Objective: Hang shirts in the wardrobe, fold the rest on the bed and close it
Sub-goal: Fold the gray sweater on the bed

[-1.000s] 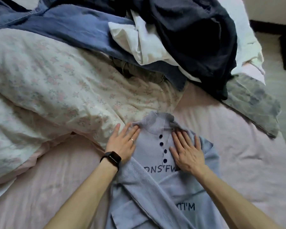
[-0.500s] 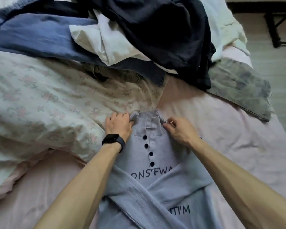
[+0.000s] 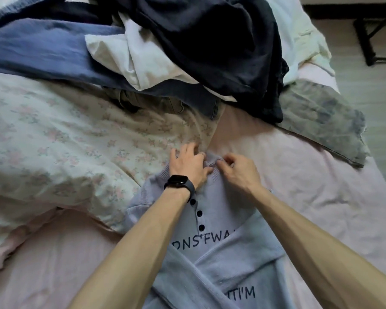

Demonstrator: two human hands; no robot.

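We lean over the pink bed [image 3: 321, 197], with a floral duvet [image 3: 65, 141] on our left and a heap of dark, blue and white clothes [image 3: 210, 41] at the far end. The lilac knit shirt [image 3: 223, 204] lies flat and front up, its sleeves crossed. Both forearms reach forward, wrists close. Our left hand [image 3: 187, 166] curls its fingers on the collar [image 3: 212, 159], and our right hand [image 3: 239, 170] pinches its other side. A black watch [image 3: 178, 182] sits on the left wrist, and 3 buttons [image 3: 199, 213] show below.
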